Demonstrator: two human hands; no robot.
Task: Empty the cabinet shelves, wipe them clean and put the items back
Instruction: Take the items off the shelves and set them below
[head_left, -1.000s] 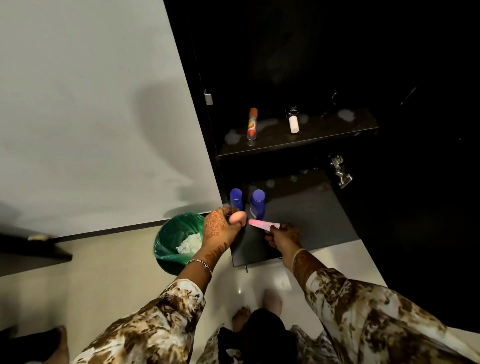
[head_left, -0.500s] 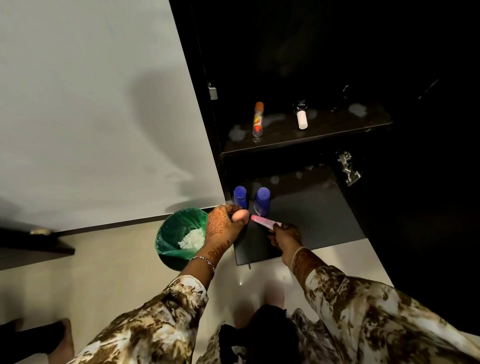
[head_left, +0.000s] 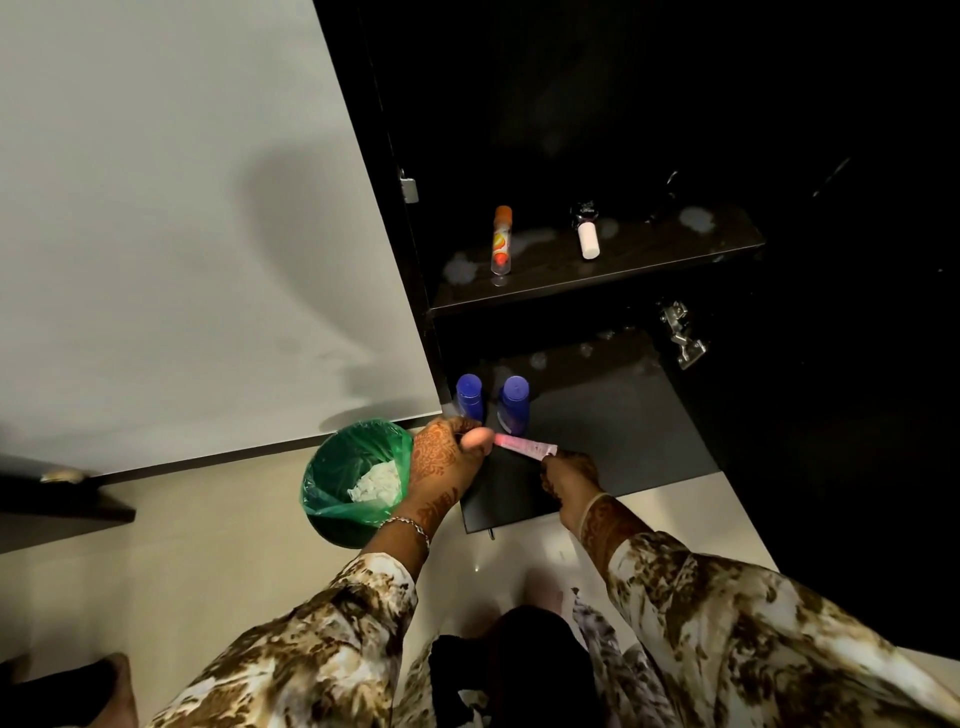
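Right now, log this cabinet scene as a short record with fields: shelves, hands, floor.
upper shelf: orange-capped tube and white-capped bottle, both upright, apart; pale smudges on the surface
lower shelf: two blue-capped bottles side by side at its front left
left hand: closed on one end of a pink tube
right hand: fingertips on the tube's other end
floor: green-lined bin left of the cabinet, white crumpled paper inside
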